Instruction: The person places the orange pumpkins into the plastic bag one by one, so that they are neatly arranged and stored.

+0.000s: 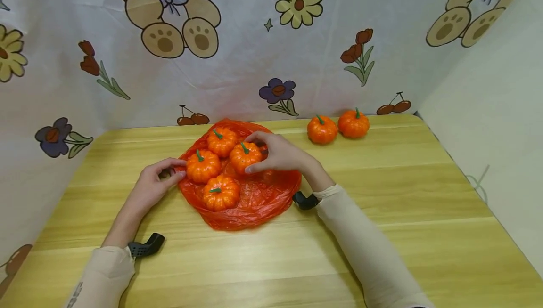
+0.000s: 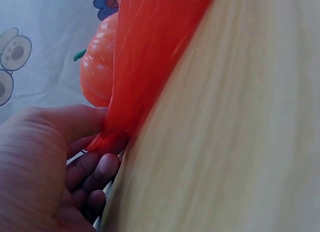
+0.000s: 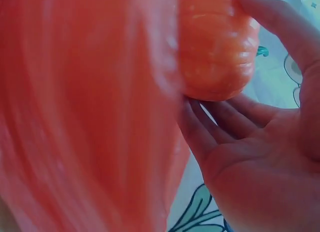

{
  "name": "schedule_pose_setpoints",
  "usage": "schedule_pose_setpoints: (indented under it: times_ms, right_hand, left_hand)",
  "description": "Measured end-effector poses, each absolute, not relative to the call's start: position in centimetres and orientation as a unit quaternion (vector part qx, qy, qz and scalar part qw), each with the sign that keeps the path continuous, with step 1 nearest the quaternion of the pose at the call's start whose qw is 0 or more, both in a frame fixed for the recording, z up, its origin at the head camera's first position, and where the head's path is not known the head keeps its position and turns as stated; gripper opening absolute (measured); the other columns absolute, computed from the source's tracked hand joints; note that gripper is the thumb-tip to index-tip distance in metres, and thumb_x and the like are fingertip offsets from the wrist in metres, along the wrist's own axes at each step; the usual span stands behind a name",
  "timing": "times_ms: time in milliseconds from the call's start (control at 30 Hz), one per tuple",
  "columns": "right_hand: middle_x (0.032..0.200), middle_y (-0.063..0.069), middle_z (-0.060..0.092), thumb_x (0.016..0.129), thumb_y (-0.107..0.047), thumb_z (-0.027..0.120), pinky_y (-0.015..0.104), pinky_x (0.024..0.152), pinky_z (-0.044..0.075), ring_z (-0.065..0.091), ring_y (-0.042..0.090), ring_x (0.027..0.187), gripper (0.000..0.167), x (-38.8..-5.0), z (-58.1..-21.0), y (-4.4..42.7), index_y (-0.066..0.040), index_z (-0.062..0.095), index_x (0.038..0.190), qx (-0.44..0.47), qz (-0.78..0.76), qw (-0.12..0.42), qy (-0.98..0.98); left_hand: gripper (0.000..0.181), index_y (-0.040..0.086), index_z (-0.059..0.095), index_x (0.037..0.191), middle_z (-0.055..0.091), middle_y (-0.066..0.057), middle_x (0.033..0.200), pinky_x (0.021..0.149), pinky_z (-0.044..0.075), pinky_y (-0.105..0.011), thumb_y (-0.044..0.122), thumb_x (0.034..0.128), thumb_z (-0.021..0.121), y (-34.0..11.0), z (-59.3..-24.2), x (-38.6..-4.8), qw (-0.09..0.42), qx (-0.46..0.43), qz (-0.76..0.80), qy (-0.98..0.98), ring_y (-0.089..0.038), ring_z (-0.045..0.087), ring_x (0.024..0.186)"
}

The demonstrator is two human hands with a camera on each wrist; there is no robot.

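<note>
Orange pumpkin [image 1: 245, 159] – the right hand [image 1: 280, 153] holds it between thumb and fingers. The left hand [image 1: 153, 182] pinches the red bag [image 1: 259, 204] by its edge – three more pumpkins [image 1: 221, 193] inside.

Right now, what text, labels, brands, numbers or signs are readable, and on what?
None readable.
Left sleeve: dark marks, maybe lettering, too small and blurred to read.
Backdrop cloth: printed drawings, no words seen.
Pumpkins and red bag: no lettering visible.
</note>
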State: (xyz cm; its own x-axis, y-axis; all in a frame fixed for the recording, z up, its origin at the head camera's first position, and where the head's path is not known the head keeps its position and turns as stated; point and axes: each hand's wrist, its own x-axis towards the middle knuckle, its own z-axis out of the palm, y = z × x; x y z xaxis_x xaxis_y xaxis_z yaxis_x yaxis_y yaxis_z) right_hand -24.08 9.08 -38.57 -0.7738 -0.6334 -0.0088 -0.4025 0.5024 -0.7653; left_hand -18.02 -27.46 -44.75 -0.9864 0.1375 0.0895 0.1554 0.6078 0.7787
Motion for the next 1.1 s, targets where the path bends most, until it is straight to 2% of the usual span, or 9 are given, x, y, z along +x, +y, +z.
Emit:
schedule_pose_setpoints:
  times_ms: [400, 633, 900, 1100]
  right_hand:
    - [0.137, 0.002, 0.065, 0.084, -0.043, 0.089, 0.036, 0.113, 0.045, 0.060, 0.017, 0.126, 0.071, -23.80, -39.37, 8.24, -0.013, 0.058, 0.140, -0.294, -0.368, 0.146, 0.870]
    - [0.137, -0.001, 0.065, 0.085, -0.048, 0.087, 0.037, 0.112, 0.046, 0.060, 0.014, 0.126, 0.069, -23.79, -39.35, 8.54, -0.016, 0.060, 0.140, -0.287, -0.376, 0.138, 0.870]
    - [0.134, 0.005, 0.067, 0.090, -0.039, 0.085, 0.037, 0.110, 0.050, 0.064, 0.019, 0.125, 0.064, -23.94, -39.01, 8.90, -0.006, 0.061, 0.139, -0.281, -0.419, 0.130, 0.853]
    - [0.135, 0.010, 0.068, 0.091, -0.041, 0.083, 0.040, 0.112, 0.048, 0.063, 0.023, 0.128, 0.062, -24.05, -38.70, 9.08, -0.006, 0.063, 0.138, -0.286, -0.421, 0.111, 0.853]
  left_hand:
    - [0.027, 0.012, 0.073, 0.127, 0.063, -0.008, 0.101, 0.075, 0.041, -0.024, 0.023, 0.1028, 0.071, -26.71, -44.26, -18.13, 0.014, -0.094, -0.443, -0.892, -0.016, 0.051, 0.088]
    - [0.026, 0.012, 0.074, 0.126, 0.063, -0.009, 0.101, 0.075, 0.041, -0.024, 0.024, 0.1033, 0.070, -26.61, -44.15, -18.27, 0.014, -0.099, -0.443, -0.891, -0.016, 0.052, 0.088]
    - [0.026, 0.011, 0.074, 0.126, 0.063, -0.009, 0.100, 0.074, 0.041, -0.023, 0.023, 0.1028, 0.071, -26.90, -44.23, -17.94, 0.014, -0.097, -0.445, -0.890, -0.015, 0.052, 0.087]
    - [0.028, 0.012, 0.073, 0.128, 0.062, -0.008, 0.103, 0.074, 0.042, -0.022, 0.023, 0.1025, 0.072, -27.29, -44.31, -17.78, 0.009, -0.090, -0.443, -0.892, -0.016, 0.052, 0.089]
